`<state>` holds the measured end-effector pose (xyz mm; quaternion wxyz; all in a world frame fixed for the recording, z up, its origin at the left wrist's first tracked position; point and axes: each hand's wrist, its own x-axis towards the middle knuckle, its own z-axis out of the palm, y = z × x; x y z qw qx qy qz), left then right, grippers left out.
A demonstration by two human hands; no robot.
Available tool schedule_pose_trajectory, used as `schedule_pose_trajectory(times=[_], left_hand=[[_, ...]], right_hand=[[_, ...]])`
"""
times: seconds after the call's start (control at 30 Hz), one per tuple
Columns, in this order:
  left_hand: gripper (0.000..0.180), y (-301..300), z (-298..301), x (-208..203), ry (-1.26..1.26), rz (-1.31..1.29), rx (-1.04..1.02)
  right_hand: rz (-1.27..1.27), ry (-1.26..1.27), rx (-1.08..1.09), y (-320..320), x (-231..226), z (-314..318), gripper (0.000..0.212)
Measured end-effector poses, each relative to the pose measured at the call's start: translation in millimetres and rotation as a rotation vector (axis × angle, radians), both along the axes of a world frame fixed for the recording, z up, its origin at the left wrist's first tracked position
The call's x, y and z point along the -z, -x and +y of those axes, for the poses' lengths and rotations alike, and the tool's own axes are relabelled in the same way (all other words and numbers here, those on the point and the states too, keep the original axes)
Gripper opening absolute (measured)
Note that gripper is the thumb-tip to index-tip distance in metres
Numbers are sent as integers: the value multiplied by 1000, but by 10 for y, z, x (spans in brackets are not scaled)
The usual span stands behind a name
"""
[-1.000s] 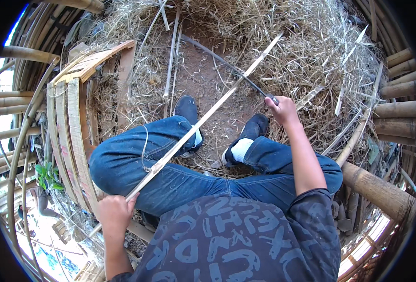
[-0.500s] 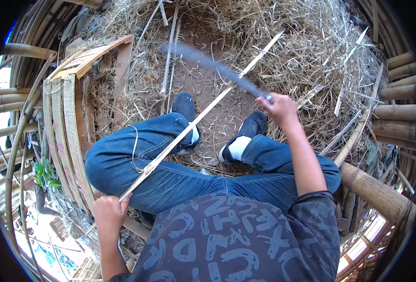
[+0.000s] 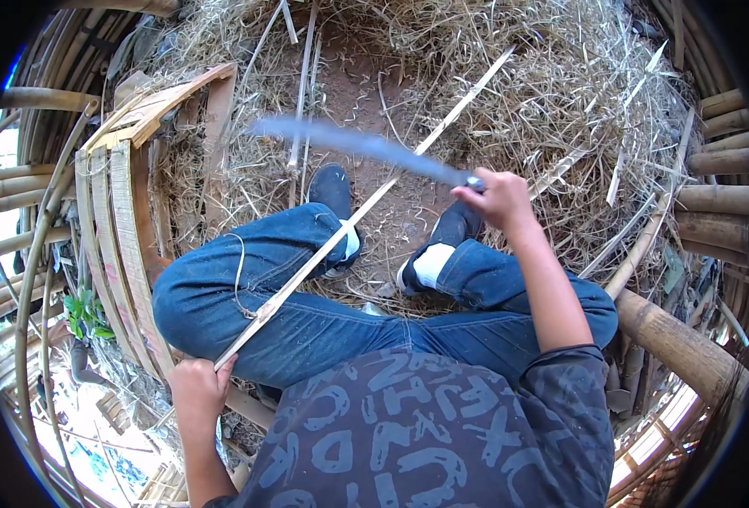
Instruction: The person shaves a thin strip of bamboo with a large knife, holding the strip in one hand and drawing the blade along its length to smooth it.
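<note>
My left hand (image 3: 198,388) is closed around the near end of a long pale bamboo strip (image 3: 340,230). The strip slants across my left thigh and reaches up and right over the straw. In my right hand (image 3: 501,200) is the handle of a long-bladed knife (image 3: 362,146), blurred by motion. Its blade points left and crosses the strip beyond my feet; whether the two touch I cannot tell. A thin loop of cord or fibre (image 3: 240,262) lies on my left knee beside the strip.
A slatted wooden crate (image 3: 124,199) stands to the left of my knee. Straw and shavings (image 3: 552,110) cover much of the dirt floor, with thin loose strips (image 3: 302,102) ahead. A thick bamboo pole (image 3: 675,343) lies at the right. Bamboo walls (image 3: 717,201) curve around both sides.
The knife blade has swung left and nearer to me, now crossing the strip lower down. My right hand has shifted slightly left and down. My left hand stays in place.
</note>
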<state>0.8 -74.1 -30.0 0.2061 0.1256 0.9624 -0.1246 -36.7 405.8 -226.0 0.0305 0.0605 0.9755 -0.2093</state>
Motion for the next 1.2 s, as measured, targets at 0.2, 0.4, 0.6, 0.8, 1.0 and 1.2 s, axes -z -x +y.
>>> schedule_pose_trajectory(times=[0.2, 0.4, 0.6, 0.8, 1.0, 1.2], left_hand=[[59, 78, 68, -27, -11, -28, 23], [59, 8, 58, -41, -21, -28, -61], [59, 46, 90, 32, -16, -21, 3], [60, 37, 60, -36, -20, -44, -92], [60, 23, 76, -31, -1, -19, -49], [62, 47, 127, -15, 13, -15, -14]], right_hand=[[-127, 109, 240, -20, -86, 105, 67], [30, 77, -152, 31, -250, -475, 64], [-150, 97, 146, -261, 236, 645, 62], [-263, 267, 286, -43, -189, 125, 58], [-31, -20, -157, -82, -153, -66, 58], [-117, -121, 189, -173, 269, 776, 65]])
